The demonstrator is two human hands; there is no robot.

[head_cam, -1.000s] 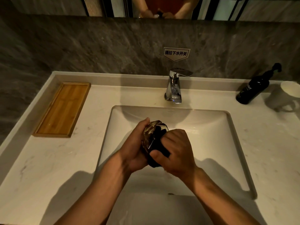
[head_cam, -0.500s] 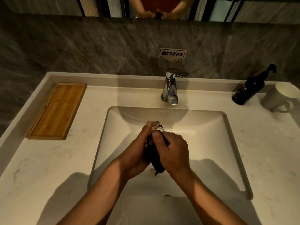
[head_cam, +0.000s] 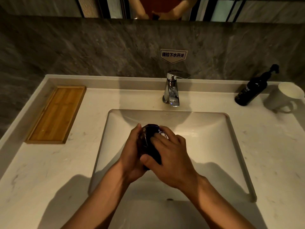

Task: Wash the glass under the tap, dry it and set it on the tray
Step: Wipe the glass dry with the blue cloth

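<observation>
Over the white sink basin point(head_cam: 214, 129) both hands hold a clear cut glass point(head_cam: 145, 129) with a dark cloth point(head_cam: 153, 146) stuffed in and around it. My left hand point(head_cam: 132, 152) cups the glass from the left side. My right hand point(head_cam: 171, 159) presses the dark cloth against the glass, fingers over its mouth and thumb below. Most of the glass is hidden by the hands and cloth. The chrome tap point(head_cam: 171, 90) stands behind the basin with no water running. An empty wooden tray point(head_cam: 56, 114) lies on the counter at the far left.
A black pump bottle point(head_cam: 252, 88) and a white mug point(head_cam: 283, 96) stand at the back right of the marble counter point(head_cam: 41, 162). A small sign point(head_cam: 173, 55) hangs on the grey stone wall above the tap. A mirror edge runs along the top.
My right hand has shifted on the glass, its fingers sliding over the mouth with the cloth, and the glass has turned in my left hand. Both hands stay over the basin.
</observation>
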